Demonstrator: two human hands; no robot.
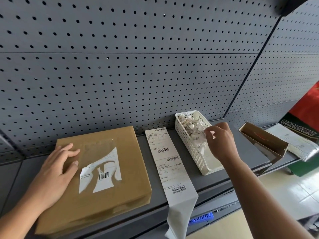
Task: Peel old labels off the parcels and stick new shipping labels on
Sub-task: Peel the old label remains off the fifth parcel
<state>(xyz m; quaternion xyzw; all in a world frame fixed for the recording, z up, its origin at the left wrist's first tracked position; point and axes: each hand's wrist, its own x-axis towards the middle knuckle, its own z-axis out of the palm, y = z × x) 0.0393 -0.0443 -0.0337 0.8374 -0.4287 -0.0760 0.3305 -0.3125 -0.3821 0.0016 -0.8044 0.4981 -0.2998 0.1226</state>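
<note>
Left hand (57, 168) flat on parcel (124, 195), right hand (221, 140) curled over basket (185, 135), hold unclear; grey shelf (246, 145), pegboard (120, 75) behind.

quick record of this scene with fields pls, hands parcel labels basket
left hand: rests flat on the parcel
parcel: brown box on grey shelf
old label: partly torn off, barcode remains
new label strip: right of parcel, end hanging over shelf edge
basket: white, holds label scraps
right hand: over basket, fingers pinched; contents unclear
</note>
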